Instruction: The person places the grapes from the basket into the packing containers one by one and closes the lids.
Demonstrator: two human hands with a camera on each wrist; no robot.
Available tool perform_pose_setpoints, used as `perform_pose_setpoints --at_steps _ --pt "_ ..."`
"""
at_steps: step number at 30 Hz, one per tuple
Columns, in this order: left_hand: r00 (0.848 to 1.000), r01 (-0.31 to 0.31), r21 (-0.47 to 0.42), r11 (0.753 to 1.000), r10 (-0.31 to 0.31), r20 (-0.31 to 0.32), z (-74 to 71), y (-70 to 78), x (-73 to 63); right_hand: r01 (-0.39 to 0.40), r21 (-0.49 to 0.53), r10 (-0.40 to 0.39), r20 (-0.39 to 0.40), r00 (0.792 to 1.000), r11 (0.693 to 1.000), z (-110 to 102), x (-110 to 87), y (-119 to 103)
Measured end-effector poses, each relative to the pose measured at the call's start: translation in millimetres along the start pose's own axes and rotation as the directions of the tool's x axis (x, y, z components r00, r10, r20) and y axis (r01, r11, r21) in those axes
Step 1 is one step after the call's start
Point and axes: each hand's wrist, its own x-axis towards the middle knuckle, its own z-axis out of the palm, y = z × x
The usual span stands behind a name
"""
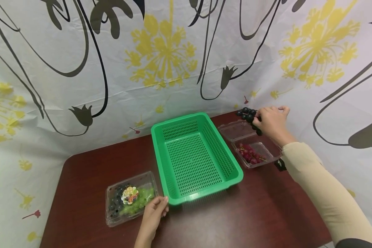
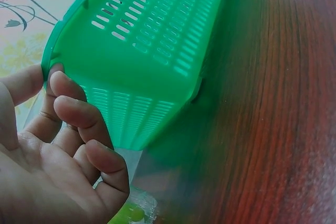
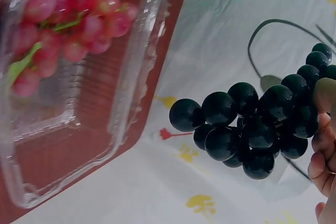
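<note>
A bunch of black grapes (image 3: 257,124) hangs from my right hand (image 1: 272,124), which pinches it at one end. In the head view the bunch is above the open clear plastic box (image 1: 268,148) at the right. Red grapes (image 1: 250,153) lie in one side of that box. My left hand (image 1: 153,215) pinches the near left corner of the green basket (image 1: 192,197) between thumb and finger, its other fingers loosely curled. Nothing lies in the basket. Left of it a lidded clear box (image 1: 111,220) holds black grapes (image 1: 115,199) and green grapes (image 1: 139,206).
A dark red wooden table (image 1: 86,175) carries everything. Behind it hangs a white cloth (image 1: 117,86) printed with yellow and grey flowers. A small black object (image 1: 280,164) sits beside the open box, close to my right forearm.
</note>
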Motion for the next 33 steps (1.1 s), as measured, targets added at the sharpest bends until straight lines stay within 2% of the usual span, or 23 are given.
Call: perform_pose_setpoints --at_steps 18,33 --pt "1.000 -0.008 0.003 1.000 0.008 -0.010 0.2 0.6 -0.6 -0.027 -0.022 0.029 0.071 0.997 0.999 20 -36.3 37" --pt "1.000 -0.015 0.009 1.000 0.015 -0.007 0.6 2.3 -2.2 0.013 -0.055 -0.009 0.075 0.997 0.998 42 -53.5 52"
